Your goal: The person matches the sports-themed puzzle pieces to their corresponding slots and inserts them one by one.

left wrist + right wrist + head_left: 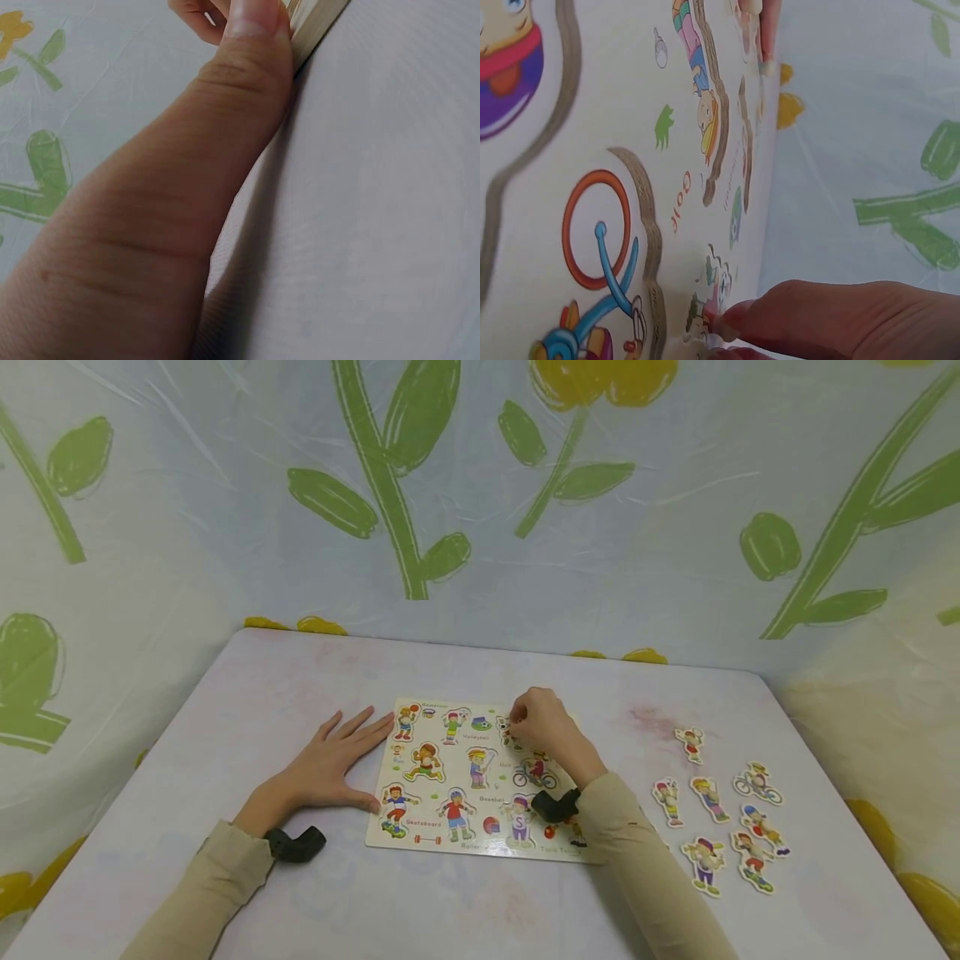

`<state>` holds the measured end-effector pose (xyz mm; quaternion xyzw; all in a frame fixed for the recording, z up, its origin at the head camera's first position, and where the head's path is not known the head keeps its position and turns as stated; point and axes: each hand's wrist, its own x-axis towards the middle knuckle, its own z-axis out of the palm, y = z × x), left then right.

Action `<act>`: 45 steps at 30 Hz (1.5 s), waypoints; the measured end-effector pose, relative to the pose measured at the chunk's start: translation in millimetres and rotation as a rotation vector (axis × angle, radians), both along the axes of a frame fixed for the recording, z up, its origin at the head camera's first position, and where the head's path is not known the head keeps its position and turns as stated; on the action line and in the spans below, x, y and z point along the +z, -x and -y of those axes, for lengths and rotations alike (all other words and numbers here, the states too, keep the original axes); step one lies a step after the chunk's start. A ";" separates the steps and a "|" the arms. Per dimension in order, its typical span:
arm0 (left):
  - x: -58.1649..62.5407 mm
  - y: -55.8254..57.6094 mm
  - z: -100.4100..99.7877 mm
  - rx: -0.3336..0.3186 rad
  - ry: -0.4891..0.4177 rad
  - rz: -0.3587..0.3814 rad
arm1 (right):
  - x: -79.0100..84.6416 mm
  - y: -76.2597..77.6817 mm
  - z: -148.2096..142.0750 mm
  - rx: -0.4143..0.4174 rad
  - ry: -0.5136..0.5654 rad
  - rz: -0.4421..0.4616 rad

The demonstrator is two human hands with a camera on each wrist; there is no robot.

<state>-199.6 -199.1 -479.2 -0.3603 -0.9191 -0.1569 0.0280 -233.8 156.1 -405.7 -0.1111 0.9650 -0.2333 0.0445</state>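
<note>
A wooden puzzle board (379, 834) with sports figures lies flat on the table. My left hand (327, 767) rests beside it, fingers spread, with fingertips and thumb at its left edge. In the left wrist view the thumb (255, 56) meets the side of the board (321, 28). At the board's upper right, my right hand (546, 723) has curled fingers and pinches a soccer player puzzle piece (504, 727) at its recess. The right wrist view shows the thumb (780, 315) against this soccer piece (703, 311); the fingers partly hide it.
Several loose puzzle pieces lie right of the board, among them a cyclist piece (757, 783), a skateboarder piece (753, 862) and a baseball piece (703, 866). My right forearm (645, 852) crosses the board's lower right corner. A flowered sheet (465, 627) hangs behind the table.
</note>
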 end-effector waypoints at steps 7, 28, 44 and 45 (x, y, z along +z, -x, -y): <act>-0.3 -0.8 0.1 0.002 0.009 0.003 | 5.6 -3.2 -11.3 0.032 0.002 -0.034; -0.5 -1.0 -0.4 0.011 0.020 0.010 | 34.1 -33.3 -86.0 -0.014 -0.025 -0.128; -2.0 0.8 -0.8 0.015 0.013 0.019 | 51.9 -65.4 -147.5 -0.073 -0.042 -0.084; -2.3 1.0 -0.7 0.016 0.014 0.018 | 51.9 -66.9 -150.6 -0.077 -0.041 -0.075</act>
